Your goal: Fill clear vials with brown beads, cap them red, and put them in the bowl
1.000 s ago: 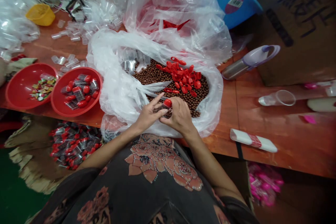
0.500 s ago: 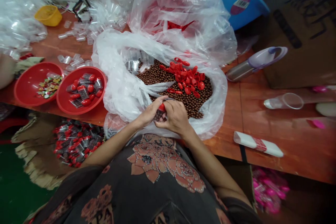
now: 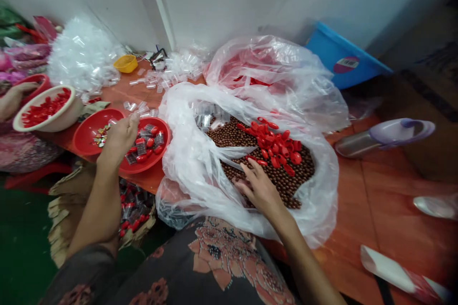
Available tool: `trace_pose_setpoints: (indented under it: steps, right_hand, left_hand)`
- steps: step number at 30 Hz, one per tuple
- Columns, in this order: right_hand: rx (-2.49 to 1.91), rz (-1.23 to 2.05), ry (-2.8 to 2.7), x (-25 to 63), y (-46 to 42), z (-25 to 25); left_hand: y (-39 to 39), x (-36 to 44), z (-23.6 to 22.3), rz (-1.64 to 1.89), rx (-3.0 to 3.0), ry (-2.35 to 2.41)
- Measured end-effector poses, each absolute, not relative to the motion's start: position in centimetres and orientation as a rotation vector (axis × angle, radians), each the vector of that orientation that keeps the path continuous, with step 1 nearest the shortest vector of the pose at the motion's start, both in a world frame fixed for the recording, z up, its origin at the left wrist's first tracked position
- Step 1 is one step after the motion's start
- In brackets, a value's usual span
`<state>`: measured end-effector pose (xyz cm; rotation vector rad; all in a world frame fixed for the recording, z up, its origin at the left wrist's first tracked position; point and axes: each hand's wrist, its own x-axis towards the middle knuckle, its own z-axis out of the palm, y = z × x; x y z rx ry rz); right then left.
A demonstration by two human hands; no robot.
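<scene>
My left hand (image 3: 119, 139) is over the place where two red bowls meet, its fingers curled down; what they hold, if anything, is hidden. The left bowl (image 3: 80, 136) has small colourful pieces in it. In the right bowl (image 3: 165, 150) lie clear containers (image 3: 141, 145) with dark contents and red caps. My right hand (image 3: 260, 187) is open, fingers spread over brown balls (image 3: 289, 183) heaped on a white plastic bag (image 3: 186, 152). Loose red caps (image 3: 275, 140) lie on the balls, just beyond the fingertips. Empty clear containers (image 3: 205, 116) sit at the heap's far left.
Another person's hand (image 3: 16, 100) is at far left by a cream bowl (image 3: 77, 113) of red pieces. Behind the heap stand a clear bag (image 3: 286, 66) with red contents and a blue tub (image 3: 343, 52). A bottle (image 3: 386, 136) lies on the right; capped containers (image 3: 134, 209) fill a box below.
My hands have parted from the red-capped container they held together. The left has swung left to the red bowls, the right has opened over the balls. The view has shifted left and up.
</scene>
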<state>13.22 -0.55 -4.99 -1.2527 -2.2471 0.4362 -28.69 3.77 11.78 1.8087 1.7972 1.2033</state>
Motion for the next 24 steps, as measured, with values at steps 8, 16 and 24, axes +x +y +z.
trace_pose_setpoints:
  steps: [8, 16, 24]
  right_hand:
    - [-1.404, 0.320, -2.234, 14.3, 1.6, -5.8]
    - [-1.453, 0.148, -2.369, 15.3, 3.9, -8.7]
    - [-1.493, 0.298, -2.230, 16.0, 3.3, -9.0]
  left_hand:
    - [12.2, -14.0, 8.8, 0.530, 2.151, 1.969]
    - [18.0, -10.2, 0.9, 0.137, 1.837, 2.146]
    - [16.6, -10.8, -0.6, 0.169, 1.950, 1.883]
